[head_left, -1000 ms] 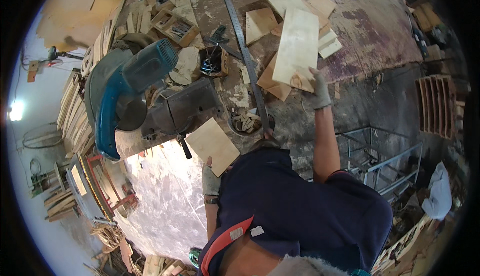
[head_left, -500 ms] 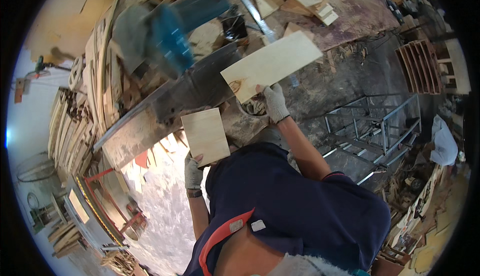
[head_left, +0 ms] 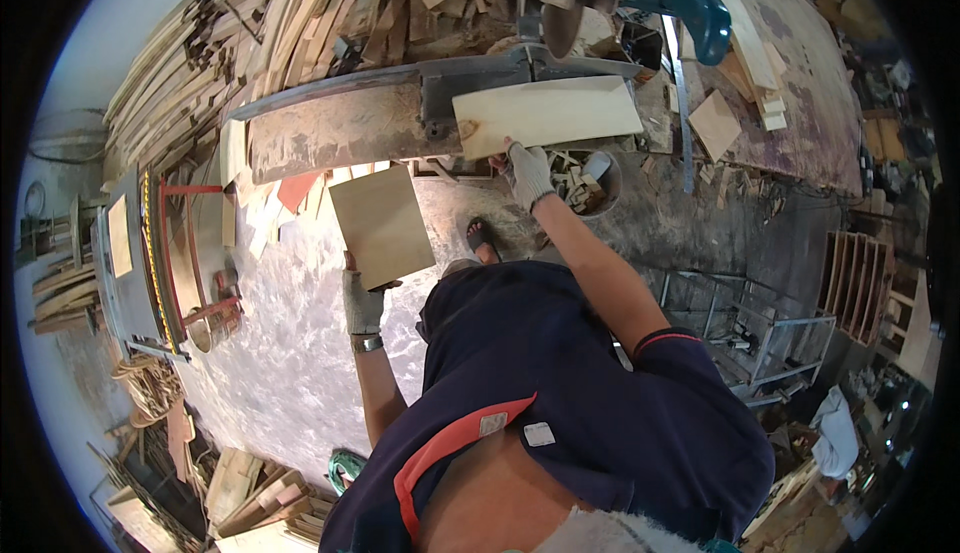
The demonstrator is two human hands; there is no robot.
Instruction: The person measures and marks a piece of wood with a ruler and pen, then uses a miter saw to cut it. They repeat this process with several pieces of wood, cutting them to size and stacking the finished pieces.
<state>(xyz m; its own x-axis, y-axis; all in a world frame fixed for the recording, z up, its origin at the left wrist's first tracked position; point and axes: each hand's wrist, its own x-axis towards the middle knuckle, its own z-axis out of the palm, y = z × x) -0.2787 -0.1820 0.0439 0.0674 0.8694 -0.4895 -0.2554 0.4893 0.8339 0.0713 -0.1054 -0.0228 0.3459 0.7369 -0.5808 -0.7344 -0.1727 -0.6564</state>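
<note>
My left hand (head_left: 362, 305), in a pale knit glove with a watch at the wrist, is closed on the near edge of a squarish pale wooden board (head_left: 382, 225). That board is held out in the air over the floor. My gloved right hand (head_left: 527, 175) grips the near edge of a longer pale wooden board (head_left: 560, 113) with a knot at its left end. This longer board is at the saw's metal fence (head_left: 470, 75), below the miter saw (head_left: 690, 3) with its teal handle; whether it rests on the bed I cannot tell.
Long wood strips (head_left: 310, 13) are heaped behind the fence. A bin of offcuts (head_left: 590, 185) stands beside my right forearm. At right are a metal frame (head_left: 750, 338) and a slatted wooden rack (head_left: 855, 288). A red-framed stand (head_left: 195, 253) is at left.
The whole view has turned, bringing the saw to the upper right. The longer board now lines up with the fence, and the squarish board is farther left of my body. Both hands keep their boards.
</note>
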